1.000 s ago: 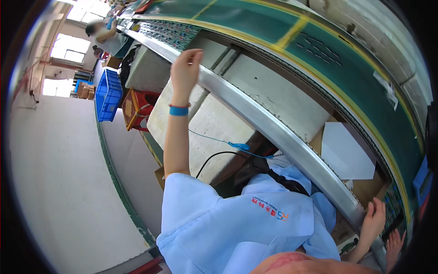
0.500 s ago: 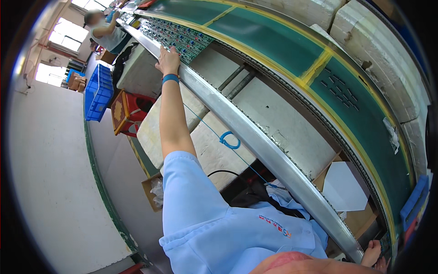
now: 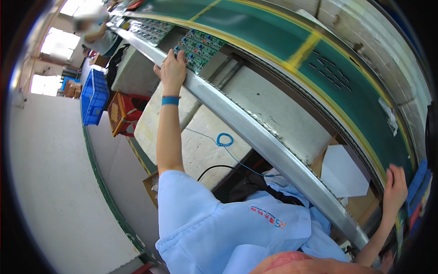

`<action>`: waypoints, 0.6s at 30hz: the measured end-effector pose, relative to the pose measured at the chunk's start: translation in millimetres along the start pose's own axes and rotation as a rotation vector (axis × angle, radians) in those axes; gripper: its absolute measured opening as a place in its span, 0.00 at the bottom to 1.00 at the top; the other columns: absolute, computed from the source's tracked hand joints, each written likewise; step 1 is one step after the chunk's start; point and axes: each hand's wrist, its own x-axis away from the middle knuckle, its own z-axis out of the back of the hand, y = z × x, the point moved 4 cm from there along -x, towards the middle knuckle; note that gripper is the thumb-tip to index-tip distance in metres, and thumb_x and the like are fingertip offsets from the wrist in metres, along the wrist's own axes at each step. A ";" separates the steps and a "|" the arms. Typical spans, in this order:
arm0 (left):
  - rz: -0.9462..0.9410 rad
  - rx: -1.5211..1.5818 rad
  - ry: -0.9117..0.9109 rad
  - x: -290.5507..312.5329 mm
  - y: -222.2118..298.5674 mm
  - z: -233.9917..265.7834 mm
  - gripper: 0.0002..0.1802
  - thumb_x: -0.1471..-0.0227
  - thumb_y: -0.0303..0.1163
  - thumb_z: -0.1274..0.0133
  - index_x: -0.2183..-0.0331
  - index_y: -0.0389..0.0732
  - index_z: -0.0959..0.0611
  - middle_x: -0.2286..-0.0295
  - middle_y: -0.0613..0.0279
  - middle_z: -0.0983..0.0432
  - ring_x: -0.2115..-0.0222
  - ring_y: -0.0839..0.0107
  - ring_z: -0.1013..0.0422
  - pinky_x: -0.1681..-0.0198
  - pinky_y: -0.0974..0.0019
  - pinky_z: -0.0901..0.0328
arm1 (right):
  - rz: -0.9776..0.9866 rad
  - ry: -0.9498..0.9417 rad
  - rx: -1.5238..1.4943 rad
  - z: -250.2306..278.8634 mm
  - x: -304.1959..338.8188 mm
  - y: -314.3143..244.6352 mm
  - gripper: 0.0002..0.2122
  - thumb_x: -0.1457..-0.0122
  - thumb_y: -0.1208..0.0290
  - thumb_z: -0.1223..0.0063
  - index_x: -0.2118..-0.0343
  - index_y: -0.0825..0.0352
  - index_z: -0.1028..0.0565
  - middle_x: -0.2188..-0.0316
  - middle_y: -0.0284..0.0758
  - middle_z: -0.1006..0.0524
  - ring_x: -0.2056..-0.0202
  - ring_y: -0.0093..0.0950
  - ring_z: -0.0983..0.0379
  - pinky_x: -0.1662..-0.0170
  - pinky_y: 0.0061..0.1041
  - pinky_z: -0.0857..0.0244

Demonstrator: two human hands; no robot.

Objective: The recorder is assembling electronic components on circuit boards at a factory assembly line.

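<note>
My left hand [image 3: 172, 71], wearing a blue wristband [image 3: 170, 100], reaches far forward over the silver metal rail [image 3: 242, 125]. Its fingers are apart, with the thumb on the rail's near side and the fingertips at the edge of a green circuit board panel [image 3: 200, 48] dotted with small parts. A gap separates this panel from more circuit boards [image 3: 150, 31] farther up the rails. My right hand [image 3: 396, 187] is raised at the right, near the inner edge of the green conveyor belt [image 3: 269, 27]; its fingers are stretched out and nothing shows in them.
Small dark strips [image 3: 331, 73] and a crumpled white wrapper [image 3: 388, 116] lie on the belt. White foam blocks [image 3: 278, 102] sit below the rails. A coiled blue cord [image 3: 224, 139] hangs near my body. Blue crate [image 3: 95, 96], red stool [image 3: 125, 113] and a co-worker [image 3: 98, 39] are far left.
One circuit board panel has come apart from the row and slid toward me along the rails, with my left hand beside it. My right hand has risen from the lower right corner toward the belt.
</note>
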 end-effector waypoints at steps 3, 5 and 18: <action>-0.144 0.015 -0.008 53.8 30.3 28.4 0.28 0.36 0.49 0.56 0.45 0.38 0.25 0.59 0.51 0.18 0.53 0.54 0.24 0.38 0.38 0.55 | 0.096 0.043 -0.059 -15.2 -30.0 -18.1 0.06 0.37 0.72 0.46 0.59 0.66 0.23 0.64 0.40 0.24 0.64 0.44 0.24 0.62 0.34 0.31; -0.298 0.059 0.003 89.3 65.9 45.8 0.24 0.36 0.42 0.52 0.45 0.38 0.25 0.60 0.55 0.18 0.53 0.59 0.25 0.37 0.40 0.56 | 0.103 0.058 -0.070 -12.3 -43.0 -27.4 0.06 0.38 0.72 0.45 0.60 0.65 0.22 0.64 0.39 0.23 0.66 0.43 0.24 0.64 0.33 0.31; -0.969 0.407 -0.395 266.6 232.6 146.4 0.31 0.43 0.35 0.43 0.42 0.32 0.29 0.64 0.58 0.19 0.54 0.61 0.25 0.34 0.42 0.59 | 0.164 0.028 -0.227 -64.6 -117.0 -32.2 0.08 0.41 0.66 0.45 0.63 0.61 0.20 0.65 0.32 0.20 0.63 0.37 0.22 0.60 0.36 0.30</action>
